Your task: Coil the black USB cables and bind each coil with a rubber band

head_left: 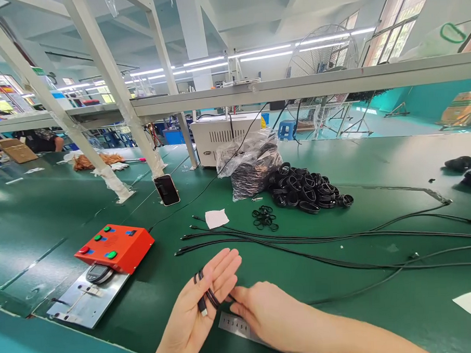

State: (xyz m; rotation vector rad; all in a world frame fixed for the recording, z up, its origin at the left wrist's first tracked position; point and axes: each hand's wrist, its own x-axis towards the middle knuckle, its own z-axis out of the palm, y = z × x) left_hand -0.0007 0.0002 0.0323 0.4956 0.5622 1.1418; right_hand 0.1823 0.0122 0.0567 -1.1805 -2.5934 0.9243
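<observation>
The left hand (190,308) is open, palm up, with a doubled black cable (204,294) looped around its fingers, a plug end (202,306) pointing down toward the wearer and the loop's long axis slanting across the fingers. The right hand (267,311) curls beside it, fingertips (233,296) at a strand, though whether they grip it is hidden. Below lies a steel ruler (234,325). Several black cables (301,241) lie loose and straight, running side to side across the green surface (421,309). Beyond them sit a heap of black rings (306,190) and a small cluster of thin black bands (264,218); this cable is partly gathered, the others not.
</observation>
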